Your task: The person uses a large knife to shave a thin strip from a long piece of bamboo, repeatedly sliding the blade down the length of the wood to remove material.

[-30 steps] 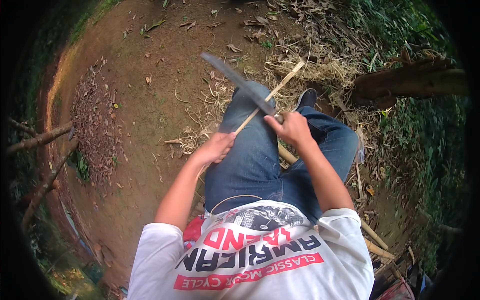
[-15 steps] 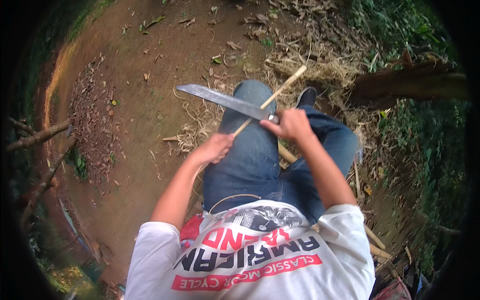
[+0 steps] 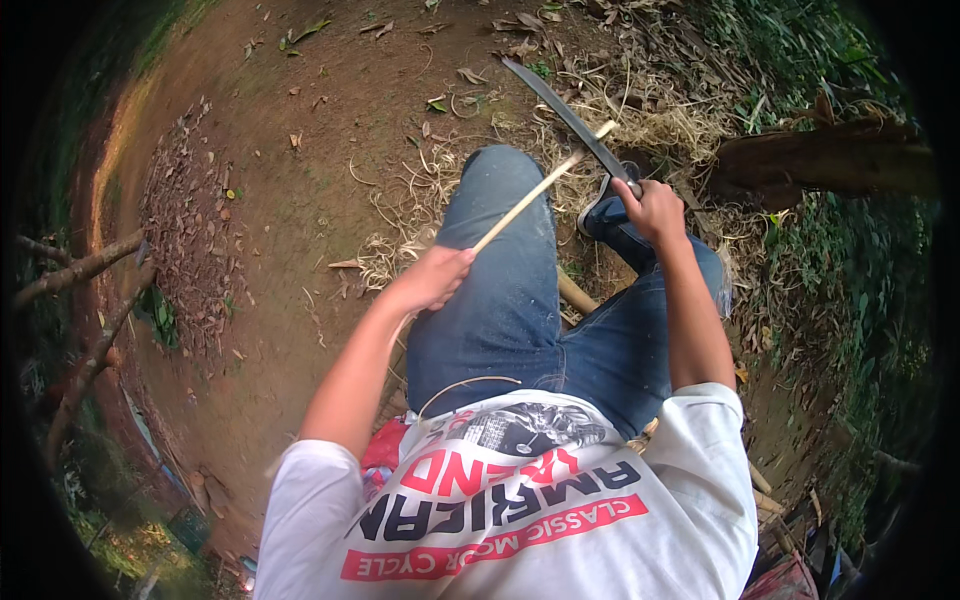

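Note:
My left hand is closed round the near end of a pale, slim wooden stick, beside my left thigh. From there the stick slants up and away to the right, passing over my left knee. In my right hand is the handle of a machete, held above my right foot. Its long grey blade points far and to the left, crossing the stick near the far end. Whether the edge touches the stick I cannot tell.
Curled pale shavings litter the soil round my left knee, with a larger heap farther right. A thick log lies at the right. Branches stand at the left. Cut poles lie beneath my legs.
My right hand has moved away and to the right, carrying the machete from mid-stick toward the stick's far end. The blade has swung to point farther forward. My left hand stays nearly in place.

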`<state>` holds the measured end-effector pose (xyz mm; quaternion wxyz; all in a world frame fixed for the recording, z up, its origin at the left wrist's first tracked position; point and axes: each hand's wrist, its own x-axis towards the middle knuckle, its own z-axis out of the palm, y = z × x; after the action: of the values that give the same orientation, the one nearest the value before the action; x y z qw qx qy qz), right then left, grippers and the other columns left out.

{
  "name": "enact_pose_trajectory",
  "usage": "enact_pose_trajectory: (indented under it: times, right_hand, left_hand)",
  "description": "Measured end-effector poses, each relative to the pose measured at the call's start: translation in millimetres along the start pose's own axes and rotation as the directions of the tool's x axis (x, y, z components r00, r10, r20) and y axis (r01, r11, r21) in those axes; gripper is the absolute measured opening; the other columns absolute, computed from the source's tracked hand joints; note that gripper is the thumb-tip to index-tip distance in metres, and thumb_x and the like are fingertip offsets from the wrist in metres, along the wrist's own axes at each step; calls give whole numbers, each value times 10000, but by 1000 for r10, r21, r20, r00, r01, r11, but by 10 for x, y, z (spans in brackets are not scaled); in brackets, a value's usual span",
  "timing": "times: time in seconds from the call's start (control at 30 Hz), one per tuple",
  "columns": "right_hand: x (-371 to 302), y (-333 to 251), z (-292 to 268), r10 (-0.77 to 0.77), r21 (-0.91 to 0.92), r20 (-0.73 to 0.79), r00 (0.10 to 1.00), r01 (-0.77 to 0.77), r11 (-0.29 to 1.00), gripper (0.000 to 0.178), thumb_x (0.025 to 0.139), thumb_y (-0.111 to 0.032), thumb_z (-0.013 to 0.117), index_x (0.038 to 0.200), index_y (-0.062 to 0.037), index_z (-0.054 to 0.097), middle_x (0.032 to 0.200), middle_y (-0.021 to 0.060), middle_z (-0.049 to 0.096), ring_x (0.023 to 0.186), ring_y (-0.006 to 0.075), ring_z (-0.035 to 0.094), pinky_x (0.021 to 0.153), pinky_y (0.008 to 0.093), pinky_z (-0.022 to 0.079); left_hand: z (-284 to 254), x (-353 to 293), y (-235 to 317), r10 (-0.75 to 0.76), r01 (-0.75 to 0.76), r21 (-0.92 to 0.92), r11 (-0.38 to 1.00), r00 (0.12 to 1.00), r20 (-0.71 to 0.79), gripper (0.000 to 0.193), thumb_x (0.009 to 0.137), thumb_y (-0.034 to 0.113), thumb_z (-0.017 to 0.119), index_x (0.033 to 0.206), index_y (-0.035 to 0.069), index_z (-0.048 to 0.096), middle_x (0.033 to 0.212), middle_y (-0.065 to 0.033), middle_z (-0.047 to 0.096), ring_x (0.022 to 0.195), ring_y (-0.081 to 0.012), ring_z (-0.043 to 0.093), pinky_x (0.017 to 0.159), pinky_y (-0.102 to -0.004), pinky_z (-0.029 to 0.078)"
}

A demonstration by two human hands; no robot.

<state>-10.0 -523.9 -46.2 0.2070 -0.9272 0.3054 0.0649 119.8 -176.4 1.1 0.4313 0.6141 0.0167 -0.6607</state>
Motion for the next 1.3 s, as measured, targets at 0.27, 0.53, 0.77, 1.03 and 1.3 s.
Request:
enact_pose_trajectory:
  times: [0.27, 0.53, 0.77, 1.03, 1.3]
  right_hand:
    - [-246, -634, 130, -251, -56, 141, 958, 261, 964, 705, 823, -712, 501, 783, -39, 708, 706, 203, 665, 719, 386, 660, 701, 458, 512]
    - [-76, -69, -279, 50, 14, -127, 991, -48, 999, 700, 861, -661, 499, 688, -4, 668, 643, 218, 632, 665, 399, 643, 635, 483, 497]
    - [-127, -25, -102, -65, 2, -38, 997, 65, 998, 730, 833, -718, 484, 702, -26, 678, 669, 219, 642, 676, 398, 645, 644, 446, 514]
    - [-330, -154, -325, 18, 83, -67, 998, -13, 996, 707, 832, -683, 526, 716, -3, 683, 683, 220, 649, 712, 387, 663, 683, 469, 517]
    - [-114, 333, -203, 122, 120, -65, 990, -114, 986, 742, 834, -721, 482, 715, -18, 686, 699, 214, 658, 716, 370, 666, 671, 460, 517]
  left_hand:
    - [3, 29, 4, -23, 24, -40, 999, 999, 31, 439, 1016, 429, 433, 667, 175, 355, 515, 111, 237, 384, -22, 177, 355, -222, 125]
    - [32, 90, 109, -15, 15, -5, 1000, 1000, 27, 429, 1018, 404, 443, 667, 170, 364, 520, 117, 246, 389, -18, 193, 357, -221, 139]
    - [54, 33, 61, -19, 18, 36, 999, 999, 32, 424, 1019, 396, 440, 667, 173, 364, 525, 116, 249, 390, -19, 193, 359, -222, 138]
    - [15, 121, 94, 0, 1, -10, 1000, 997, 75, 436, 1013, 412, 448, 657, 180, 351, 531, 116, 256, 396, -21, 188, 363, -216, 127]
    - [34, 128, 114, -1, 0, 13, 1000, 996, 88, 450, 1012, 420, 442, 647, 184, 324, 523, 107, 261, 390, -21, 184, 357, -214, 121]
